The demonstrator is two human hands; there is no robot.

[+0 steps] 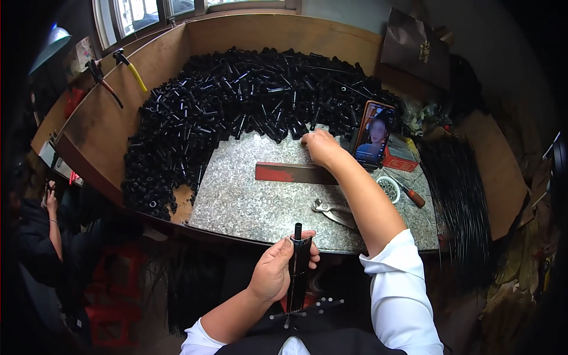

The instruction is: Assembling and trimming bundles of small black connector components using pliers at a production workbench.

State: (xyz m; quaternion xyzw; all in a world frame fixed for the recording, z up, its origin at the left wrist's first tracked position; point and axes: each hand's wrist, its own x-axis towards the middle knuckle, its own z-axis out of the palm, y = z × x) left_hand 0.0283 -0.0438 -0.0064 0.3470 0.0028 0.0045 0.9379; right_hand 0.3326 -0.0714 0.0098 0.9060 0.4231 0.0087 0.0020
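Note:
My left hand (273, 272) is closed round a slim black folded umbrella frame (300, 260) in front of the table's near edge. A short black tube sticks up from its top, and thin rods with pale tips spread out at its lower end. My right hand (321, 147) reaches across the table to the front edge of a heap of black tubular parts (260, 94). Its fingers are curled down there, and what they pinch, if anything, is hidden. Under the right forearm lies a flat red-and-dark bar (275, 172). Metal pincers (334, 212) rest nearer to me.
Wooden boards (284, 32) wall in the heap; two pliers hang at left. Right of my arm are a propped phone (374, 133), a red box (400, 158), a white bowl (397, 192) of small metal pieces, a screwdriver (416, 198) and long black rods (458, 195). Another person (50, 225) is at left.

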